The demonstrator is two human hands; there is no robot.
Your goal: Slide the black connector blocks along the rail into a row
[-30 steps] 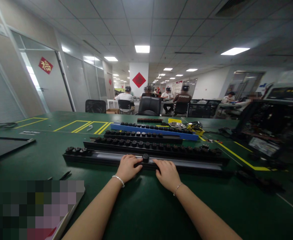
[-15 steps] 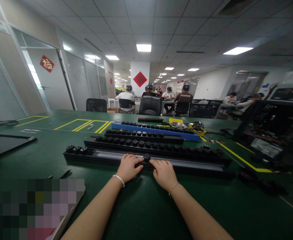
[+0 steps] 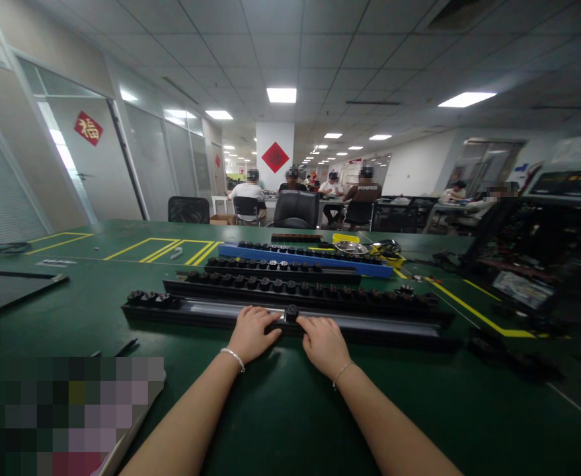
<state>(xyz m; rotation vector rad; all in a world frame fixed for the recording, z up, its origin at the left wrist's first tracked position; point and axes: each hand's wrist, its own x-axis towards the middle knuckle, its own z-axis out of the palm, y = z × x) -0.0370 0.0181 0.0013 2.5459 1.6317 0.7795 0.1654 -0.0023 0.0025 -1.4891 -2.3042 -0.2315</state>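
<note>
Both of my hands rest on the nearest long black rail (image 3: 379, 326), which lies across the green table. My left hand (image 3: 252, 333) and my right hand (image 3: 322, 342) flank a small black round part (image 3: 291, 311) seated in the rail's silver channel. The fingers of both hands curl over the rail's front edge, and the fingertips of each touch the part from its side. A few more black parts (image 3: 150, 299) sit at the rail's left end.
Three more rails of black parts lie behind, the farthest one blue (image 3: 305, 258). A metal bowl (image 3: 350, 248) and a yellow tray stand beyond. A dark machine (image 3: 533, 254) fills the right. A flat black panel (image 3: 7, 289) lies left. People sit at desks far back.
My right hand has shifted a little to the left, closer to the black part. My left hand has stayed in place on the rail.
</note>
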